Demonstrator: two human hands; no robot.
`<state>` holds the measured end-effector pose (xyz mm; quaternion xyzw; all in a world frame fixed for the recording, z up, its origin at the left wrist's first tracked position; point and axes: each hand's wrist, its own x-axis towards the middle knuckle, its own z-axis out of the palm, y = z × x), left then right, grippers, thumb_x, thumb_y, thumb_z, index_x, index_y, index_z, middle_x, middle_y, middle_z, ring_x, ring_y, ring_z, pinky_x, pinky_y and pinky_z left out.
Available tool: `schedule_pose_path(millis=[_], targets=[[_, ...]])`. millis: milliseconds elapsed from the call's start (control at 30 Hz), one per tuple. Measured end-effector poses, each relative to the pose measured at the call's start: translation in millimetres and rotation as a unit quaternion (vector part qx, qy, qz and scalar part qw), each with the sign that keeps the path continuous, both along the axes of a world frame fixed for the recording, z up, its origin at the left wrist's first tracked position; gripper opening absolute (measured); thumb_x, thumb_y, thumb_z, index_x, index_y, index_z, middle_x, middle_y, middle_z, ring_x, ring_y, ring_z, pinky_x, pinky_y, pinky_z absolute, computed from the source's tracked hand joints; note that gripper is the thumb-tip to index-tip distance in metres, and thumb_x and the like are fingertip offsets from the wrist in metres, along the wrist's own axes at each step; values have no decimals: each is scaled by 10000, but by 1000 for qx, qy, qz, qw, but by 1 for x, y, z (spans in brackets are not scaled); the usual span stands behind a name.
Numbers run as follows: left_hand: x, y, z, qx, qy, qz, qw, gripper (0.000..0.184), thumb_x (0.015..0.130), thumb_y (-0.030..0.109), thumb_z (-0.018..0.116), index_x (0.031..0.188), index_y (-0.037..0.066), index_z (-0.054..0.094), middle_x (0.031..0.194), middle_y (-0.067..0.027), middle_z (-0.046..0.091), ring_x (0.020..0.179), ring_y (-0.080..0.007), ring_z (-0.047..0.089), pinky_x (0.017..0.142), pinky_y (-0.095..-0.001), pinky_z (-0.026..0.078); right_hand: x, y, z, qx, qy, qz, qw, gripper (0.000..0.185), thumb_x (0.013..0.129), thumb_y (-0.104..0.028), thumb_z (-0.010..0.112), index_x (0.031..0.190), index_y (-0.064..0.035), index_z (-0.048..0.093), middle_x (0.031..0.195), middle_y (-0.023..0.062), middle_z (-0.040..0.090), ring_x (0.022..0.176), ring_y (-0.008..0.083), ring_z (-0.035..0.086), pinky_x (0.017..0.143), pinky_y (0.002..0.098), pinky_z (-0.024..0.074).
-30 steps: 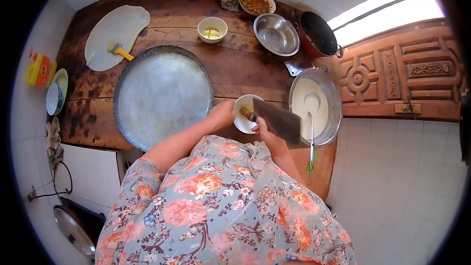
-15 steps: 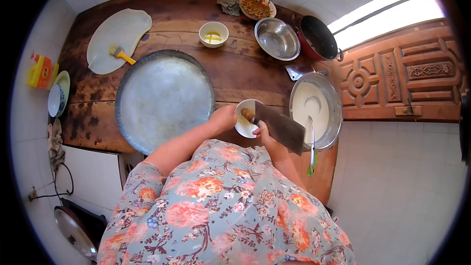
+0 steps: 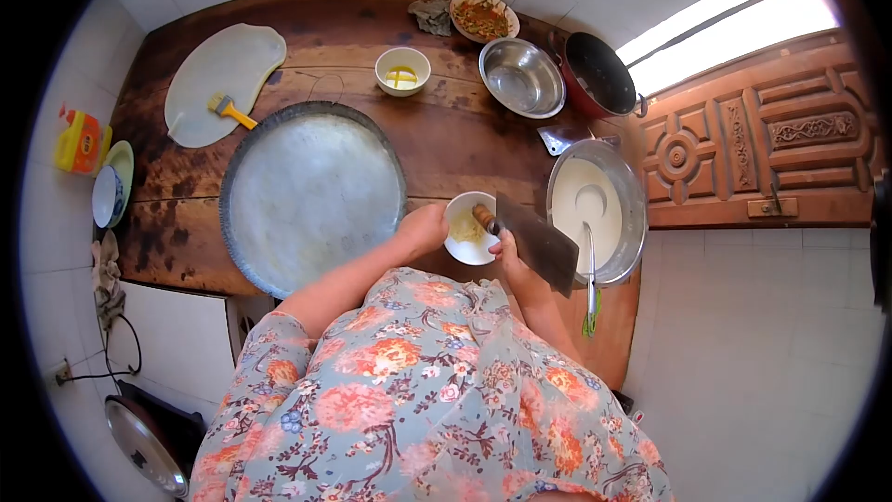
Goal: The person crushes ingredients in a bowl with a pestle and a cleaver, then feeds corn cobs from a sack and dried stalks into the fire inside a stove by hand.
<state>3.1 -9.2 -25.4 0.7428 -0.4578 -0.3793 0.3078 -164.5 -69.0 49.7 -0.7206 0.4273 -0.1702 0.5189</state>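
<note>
A small white bowl (image 3: 474, 251) with pale yellowish crushed bits (image 3: 466, 227) in it stands at the front edge of the table. My left hand (image 3: 425, 227) is closed on its left rim. On the other side, my right hand (image 3: 506, 253) grips a cleaver (image 3: 537, 246) where the handle meets the blade. The wooden handle's butt end points over the bowl, and the broad dark blade extends toward the lower right. Close to that blade is a metal basin (image 3: 634, 246) of white batter, with a ladle (image 3: 591, 270) resting in it.
Left of the bowl lies a large round metal pan (image 3: 311, 195). Behind are an oil bowl (image 3: 403, 71), a steel basin (image 3: 522, 79), a red pot (image 3: 597, 74) and a dish of chopped food (image 3: 484, 18). A brush (image 3: 232, 112) rests on a pale board (image 3: 218, 65).
The cleaver's handle has shifted slightly to the right and away from the bowl's middle, so more of the crushed bits shows. My left hand stays at the rim.
</note>
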Motion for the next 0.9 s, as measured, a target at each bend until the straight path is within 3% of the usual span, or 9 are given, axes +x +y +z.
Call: schedule_pose_path(millis=[33, 67, 200, 300, 367, 500, 633, 800, 900], targets=[[-2, 2, 3, -3, 4, 2, 1000, 273, 762, 143, 386, 932, -12, 532, 874, -224, 561, 849, -350, 532, 749, -405, 415, 0, 3, 2, 13, -7, -22, 1000, 188, 829, -170, 490, 849, 5, 557, 636, 41, 567, 565, 88, 540, 501, 228, 427], [-2, 3, 8, 6, 5, -2, 1000, 277, 766, 149, 382, 943, -2, 533, 879, -215, 563, 848, -346, 534, 745, -401, 416, 0, 4, 5, 106, -9, -39, 994, 190, 828, -171, 494, 840, 9, 555, 642, 41, 562, 548, 90, 529, 498, 225, 424], [-2, 1, 0, -41, -17, 15, 999, 256, 749, 137, 385, 895, 13, 556, 849, -220, 567, 816, -353, 540, 726, -430, 417, -7, -2, 1, 66, 6, 5, 998, 183, 827, -169, 494, 833, 4, 555, 676, 37, 560, 553, 94, 529, 502, 225, 425], [-3, 5, -5, -22, 8, 1, 1000, 280, 765, 145, 385, 961, 5, 530, 906, -215, 558, 876, -341, 526, 762, -394, 409, -13, 6, -2, -2, 18, -12, 1000, 216, 836, -210, 480, 860, -4, 544, 715, 36, 560, 587, 90, 530, 536, 229, 429], [-2, 1, -3, -17, 21, -6, 1000, 276, 761, 135, 388, 949, -7, 531, 892, -225, 559, 869, -344, 527, 763, -395, 409, -4, 13, 8, 140, 36, -50, 988, 237, 839, -236, 475, 880, -11, 535, 706, 35, 551, 610, 87, 516, 572, 226, 424], [-2, 2, -6, -47, -6, 13, 999, 252, 747, 126, 388, 895, 11, 557, 859, -217, 567, 828, -353, 537, 731, -429, 416, -1, 19, 26, 109, -12, -42, 993, 248, 837, -255, 480, 887, -19, 534, 669, 22, 525, 599, 89, 486, 580, 208, 407], [-1, 2, 14, -16, 33, -3, 999, 268, 750, 122, 388, 933, 2, 544, 867, -216, 567, 834, -341, 542, 731, -400, 418, -7, 15, 25, 156, 91, -34, 983, 277, 838, -278, 474, 873, -14, 549, 676, 36, 552, 600, 92, 512, 562, 226, 423], [-2, 0, 4, -22, 9, 0, 1000, 270, 745, 116, 388, 933, 6, 547, 870, -210, 569, 836, -342, 541, 733, -403, 419, -3, 15, 16, 128, 68, -42, 989, 226, 822, -223, 498, 856, -7, 557, 649, 47, 563, 562, 100, 532, 533, 237, 434], [-3, 3, 13, -33, 30, 13, 999, 261, 743, 134, 406, 914, 18, 565, 874, -215, 566, 843, -347, 537, 736, -418, 416, -3, 20, 22, 56, -7, -22, 998, 206, 818, -202, 503, 840, -5, 558, 632, 48, 562, 535, 107, 531, 511, 245, 430]])
